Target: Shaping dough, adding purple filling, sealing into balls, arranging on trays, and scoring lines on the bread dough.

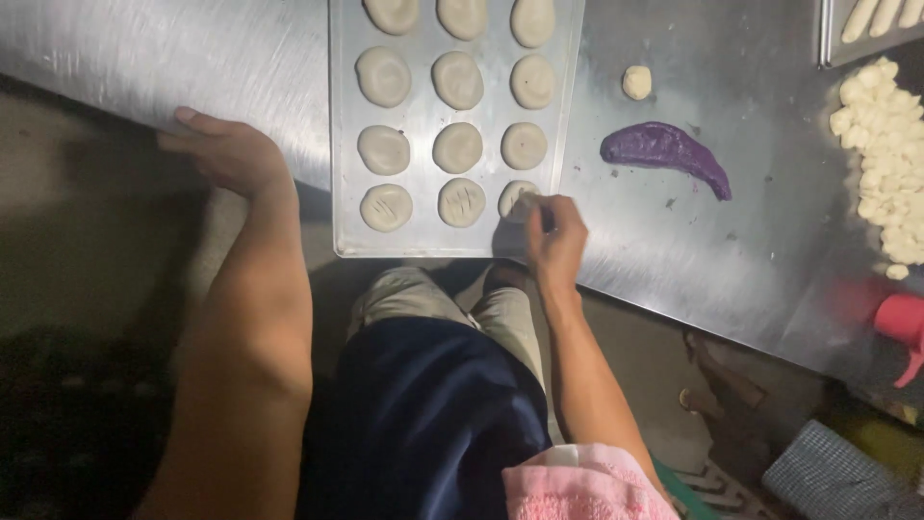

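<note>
A person stands at a shiny metal table [751, 241]. A flat metal tray [345, 193] lies on it, close to the table's near edge. On the tray sit round, pale dough pieces in rows of three.

The right hand [553, 236] is at the tray's near right corner. Its fingers are pinched tight around a small thin tool, too small to tell what kind. The tool's tip touches the dough piece in the corner [515, 197]. This piece is partly hidden by the hand.

The two other pieces in the near row, the middle one [462, 202] and the left one [386, 207], have short cut lines across their tops. The pieces in the rows farther back look smooth.

The left hand [226, 149] rests on the table's near edge, just left of the tray. Its fingers are spread flat and it holds nothing.

To the right of the tray lies a long purple lump [666, 151], curved like a banana. A small dough ball [636, 82] sits just behind it. Far to the right is a heap of small pale chunks [881, 164]. A red thing [900, 323] pokes in at the right edge. Low down, a pink towel [587, 486] hangs near the person's dark apron [423, 424]
</note>
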